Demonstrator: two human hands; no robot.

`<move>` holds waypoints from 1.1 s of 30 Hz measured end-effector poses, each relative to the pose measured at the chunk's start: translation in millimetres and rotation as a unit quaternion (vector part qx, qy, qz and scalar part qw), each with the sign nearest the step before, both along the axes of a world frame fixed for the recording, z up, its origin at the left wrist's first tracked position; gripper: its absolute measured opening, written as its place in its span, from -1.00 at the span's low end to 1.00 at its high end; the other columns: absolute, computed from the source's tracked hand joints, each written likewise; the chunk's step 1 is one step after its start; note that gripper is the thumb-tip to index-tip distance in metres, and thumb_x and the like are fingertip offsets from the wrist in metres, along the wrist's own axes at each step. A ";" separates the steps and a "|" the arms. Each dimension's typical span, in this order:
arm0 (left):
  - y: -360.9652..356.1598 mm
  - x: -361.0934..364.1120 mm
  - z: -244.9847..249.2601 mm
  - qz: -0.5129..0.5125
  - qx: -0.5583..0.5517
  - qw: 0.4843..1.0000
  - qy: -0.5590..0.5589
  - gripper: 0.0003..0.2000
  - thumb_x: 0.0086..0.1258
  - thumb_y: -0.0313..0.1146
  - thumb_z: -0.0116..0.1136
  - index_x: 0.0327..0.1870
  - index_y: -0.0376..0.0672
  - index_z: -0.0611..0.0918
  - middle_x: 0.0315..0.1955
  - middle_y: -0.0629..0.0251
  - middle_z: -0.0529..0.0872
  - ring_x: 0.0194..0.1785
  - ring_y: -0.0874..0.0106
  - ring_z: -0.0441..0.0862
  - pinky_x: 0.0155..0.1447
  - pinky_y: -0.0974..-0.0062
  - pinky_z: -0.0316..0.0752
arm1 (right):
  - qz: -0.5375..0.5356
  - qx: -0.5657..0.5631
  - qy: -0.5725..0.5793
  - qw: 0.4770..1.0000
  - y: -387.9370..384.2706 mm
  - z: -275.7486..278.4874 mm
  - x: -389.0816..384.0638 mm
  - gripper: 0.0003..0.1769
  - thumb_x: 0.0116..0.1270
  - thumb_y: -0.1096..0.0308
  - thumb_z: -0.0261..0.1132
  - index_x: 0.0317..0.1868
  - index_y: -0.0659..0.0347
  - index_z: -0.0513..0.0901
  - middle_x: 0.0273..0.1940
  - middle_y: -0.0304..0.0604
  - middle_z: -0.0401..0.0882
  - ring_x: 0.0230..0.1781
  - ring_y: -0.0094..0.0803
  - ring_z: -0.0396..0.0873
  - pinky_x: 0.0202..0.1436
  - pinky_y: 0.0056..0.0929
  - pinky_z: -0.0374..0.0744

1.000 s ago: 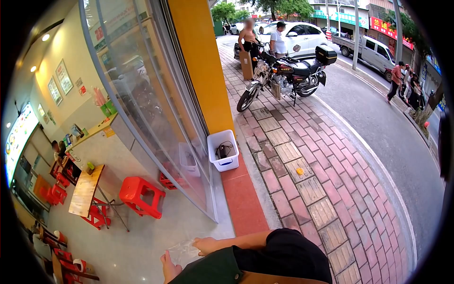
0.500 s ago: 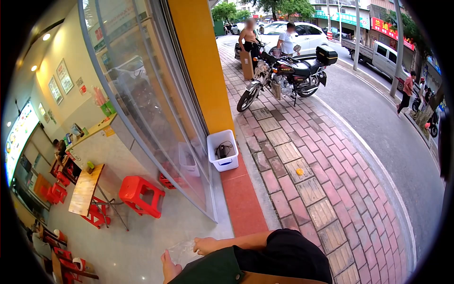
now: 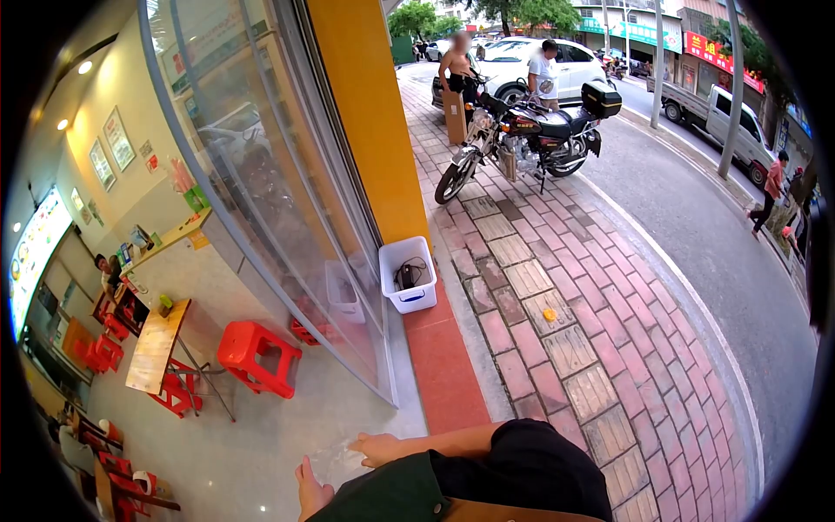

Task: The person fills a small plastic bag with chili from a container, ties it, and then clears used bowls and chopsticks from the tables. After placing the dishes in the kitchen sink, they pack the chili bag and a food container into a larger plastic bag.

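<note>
At the bottom of the head view a thin, clear plastic film or bag point(image 3: 334, 461) stretches between my two hands. My right hand point(image 3: 379, 449) reaches in from the right, its fingers closed on the plastic's right edge. Lower down, my left hand point(image 3: 313, 494) has its thumb raised against the plastic's left side; its other fingers are mostly hidden at the frame's edge. A dark green apron point(image 3: 383, 496) and a black sleeve point(image 3: 544, 465) fill the space below.
A white bin point(image 3: 393, 261) with a dark corded device stands by the glass door point(image 3: 261, 174). Inside are a red stool point(image 3: 248, 348) and a wooden table point(image 3: 161, 335). Outside, a motorcycle point(image 3: 531, 135) is parked on the brick pavement, with people beside it.
Both hands and the plastic have shifted slightly left and up. Behind the motorcycle, a person in white has moved right; a person across the road has also moved right.
</note>
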State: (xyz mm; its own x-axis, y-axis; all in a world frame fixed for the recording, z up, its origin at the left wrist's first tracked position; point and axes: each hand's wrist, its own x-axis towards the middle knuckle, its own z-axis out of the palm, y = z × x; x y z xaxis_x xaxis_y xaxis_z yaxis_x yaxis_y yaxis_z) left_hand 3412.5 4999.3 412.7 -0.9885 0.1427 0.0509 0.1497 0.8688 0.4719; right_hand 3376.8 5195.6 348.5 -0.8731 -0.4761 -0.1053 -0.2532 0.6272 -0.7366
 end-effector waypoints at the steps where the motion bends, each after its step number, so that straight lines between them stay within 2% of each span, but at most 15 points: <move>1: 0.6 -0.7 -5.6 0.019 0.064 0.997 0.045 -0.67 -0.10 -0.59 0.03 -0.20 -0.32 0.50 -0.22 0.03 0.45 -0.10 0.19 0.47 -0.01 0.44 0.36 | 0.022 -0.013 0.003 1.000 0.5 -5.5 -2.0 -0.71 0.06 0.29 0.19 -0.19 0.21 0.51 -0.13 -0.01 0.35 -0.21 -0.09 0.47 -0.20 -0.22 0.44; 2: -5.9 -5.0 -14.0 0.019 0.063 0.997 0.044 -0.67 -0.10 -0.59 0.03 -0.20 -0.32 0.50 -0.22 0.03 0.45 -0.10 0.19 0.47 -0.01 0.44 0.36 | 0.045 -0.026 0.005 0.999 0.9 -8.6 -2.9 -0.76 0.06 0.29 0.18 -0.26 0.19 0.56 -0.14 -0.04 0.36 -0.22 -0.11 0.47 -0.21 -0.24 0.45; 4: -24.0 -15.9 -27.8 -0.046 0.000 0.997 -0.060 -0.50 -0.14 -0.59 0.00 -0.01 -0.22 0.44 0.02 -0.04 0.28 0.04 0.03 0.35 0.08 0.39 0.31 | 0.052 -0.013 0.000 0.999 3.2 -1.1 -2.9 -0.81 0.05 0.30 0.18 -0.33 0.18 0.59 -0.16 -0.06 0.38 -0.23 -0.13 0.48 -0.22 -0.25 0.45; 5: -22.3 -15.2 -25.3 -0.046 -0.001 0.997 -0.060 -0.50 -0.14 -0.59 0.00 -0.01 -0.22 0.44 0.02 -0.04 0.28 0.04 0.03 0.35 0.08 0.39 0.31 | 0.060 -0.001 -0.005 0.998 4.0 1.6 -2.8 -0.84 0.05 0.30 0.17 -0.40 0.16 0.61 -0.18 -0.07 0.39 -0.24 -0.15 0.48 -0.23 -0.26 0.45; 8: -17.4 -13.3 -19.8 -0.040 -0.004 0.996 -0.083 -0.51 -0.14 -0.59 -0.01 -0.02 -0.26 0.43 0.02 -0.01 0.28 0.05 0.04 0.35 0.09 0.39 0.31 | 0.038 0.004 -0.002 0.999 3.5 -1.0 -1.9 -0.83 0.04 0.30 0.16 -0.43 0.17 0.61 -0.20 -0.08 0.41 -0.25 -0.14 0.48 -0.24 -0.25 0.45; 13: -23.9 -16.0 -39.6 -0.028 0.009 0.999 -0.020 -0.58 -0.13 -0.58 -0.02 -0.11 -0.26 0.50 -0.11 -0.01 0.43 -0.02 0.07 0.40 0.05 0.38 0.33 | 0.028 0.009 -0.003 1.000 -0.2 -20.2 -6.5 -0.79 0.04 0.25 0.15 -0.47 0.22 0.60 -0.21 -0.05 0.41 -0.29 -0.12 0.49 -0.26 -0.23 0.45; 20: -26.6 -17.6 -41.8 -0.063 -0.029 0.996 -0.059 -0.64 -0.13 -0.55 0.02 -0.19 -0.26 0.56 -0.22 -0.02 0.50 -0.09 0.09 0.45 0.02 0.37 0.35 | 0.046 0.011 -0.014 0.999 3.8 -18.3 -7.0 -0.73 0.00 0.18 0.17 -0.50 0.25 0.60 -0.23 0.01 0.42 -0.32 -0.09 0.49 -0.29 -0.20 0.45; 24: -28.8 -18.3 -49.1 -0.052 -0.001 0.997 -0.054 -0.64 -0.13 -0.54 0.05 -0.18 -0.26 0.56 -0.22 0.00 0.50 -0.10 0.11 0.45 0.01 0.38 0.36 | 0.043 0.019 -0.013 0.999 8.2 -12.0 -2.9 -0.72 -0.01 0.18 0.20 -0.46 0.26 0.59 -0.22 0.02 0.42 -0.29 -0.09 0.49 -0.26 -0.21 0.46; 29: -29.2 -19.8 -53.2 -0.039 0.006 0.997 -0.070 -0.64 -0.13 -0.52 0.10 -0.19 -0.27 0.55 -0.22 0.02 0.50 -0.10 0.14 0.46 0.00 0.39 0.36 | 0.040 0.041 0.015 0.998 9.2 -12.2 -1.6 -0.64 -0.01 0.17 0.23 -0.27 0.26 0.56 -0.18 0.02 0.41 -0.21 -0.09 0.48 -0.20 -0.22 0.47; 33: -29.2 -20.6 -55.2 -0.044 0.002 0.997 -0.062 -0.65 -0.12 -0.51 0.11 -0.19 -0.27 0.55 -0.24 0.02 0.50 -0.12 0.14 0.46 0.00 0.40 0.37 | 0.033 0.049 0.016 0.998 7.9 -18.0 -3.8 -0.63 -0.01 0.16 0.23 -0.26 0.27 0.54 -0.17 0.04 0.40 -0.20 -0.08 0.47 -0.19 -0.21 0.47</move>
